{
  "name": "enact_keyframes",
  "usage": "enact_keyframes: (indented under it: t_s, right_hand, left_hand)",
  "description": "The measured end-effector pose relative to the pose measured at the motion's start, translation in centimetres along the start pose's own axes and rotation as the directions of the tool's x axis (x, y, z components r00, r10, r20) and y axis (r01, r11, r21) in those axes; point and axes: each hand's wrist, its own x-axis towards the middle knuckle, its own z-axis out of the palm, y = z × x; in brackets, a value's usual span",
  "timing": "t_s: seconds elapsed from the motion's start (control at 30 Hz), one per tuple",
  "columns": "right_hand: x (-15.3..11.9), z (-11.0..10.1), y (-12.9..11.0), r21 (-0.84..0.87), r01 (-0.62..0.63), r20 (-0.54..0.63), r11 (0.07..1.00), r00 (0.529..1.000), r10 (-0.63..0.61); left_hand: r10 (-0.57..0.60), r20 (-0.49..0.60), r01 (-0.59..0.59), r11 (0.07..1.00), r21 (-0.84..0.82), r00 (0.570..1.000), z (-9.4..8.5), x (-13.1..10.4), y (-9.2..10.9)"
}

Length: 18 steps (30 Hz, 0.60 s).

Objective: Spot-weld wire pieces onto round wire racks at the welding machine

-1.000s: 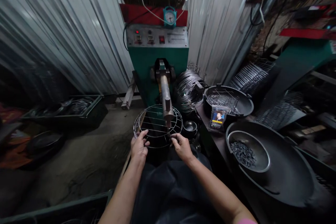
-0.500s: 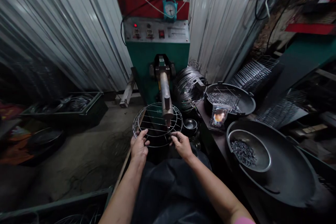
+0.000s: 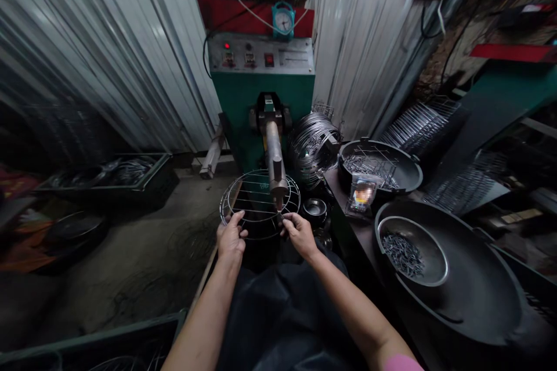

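Note:
A round wire rack (image 3: 256, 210) with parallel bars sits beneath the metal arm (image 3: 275, 156) of a green machine. My left hand (image 3: 232, 236) is closed on the rack's near left rim, thumb on top. My right hand (image 3: 300, 235) pinches at the near right side, just below the arm's pointed tip (image 3: 279, 204). Its thumb and forefinger are pressed together beside the rim. What they hold is too small and dark to make out. The tip comes down very close to the rack's wire; I cannot tell if they touch.
To the right, a large dark pan (image 3: 474, 284) holds a metal bowl (image 3: 444, 261) of small wire pieces. Behind it stand another pan (image 3: 411, 171) with wire parts and a wire coil (image 3: 311, 142). A green crate (image 3: 148, 179) lies left. The machine's control panel (image 3: 300, 61) faces me.
The rack has shifted very slightly left and its near rim sits a little higher. Both hands keep their hold in nearly the same place. The camera view has tilted slightly.

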Motion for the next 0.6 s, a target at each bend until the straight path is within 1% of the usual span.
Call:
enact_keyframes:
  t_s: [0.13,0.27,0.4,0.6]
  right_hand:
    - [0.26,0.05,-0.15,0.028,-0.03,0.008,0.999,1.0,0.03]
    - [0.14,0.29,-0.14,0.086,-0.066,0.004,0.994,0.998,0.066]
    - [0.01,0.34,-0.16,0.051,-0.045,-0.017,0.998,0.999,0.046]
    - [0.37,0.08,-0.48,-0.012,-0.004,-0.027,1.0,1.0,0.004]
  left_hand:
    - [-0.019,-0.052,0.022,0.998,0.062,0.998,0.36,0.2,0.24]
    - [0.011,-0.086,-0.002,0.995,0.097,0.996,0.5,0.25,0.45]
    - [0.022,-0.092,-0.013,0.995,0.102,0.995,0.63,0.06,0.57]
    - [-0.046,-0.102,0.05,0.998,0.036,0.994,0.77,-0.25,0.57]
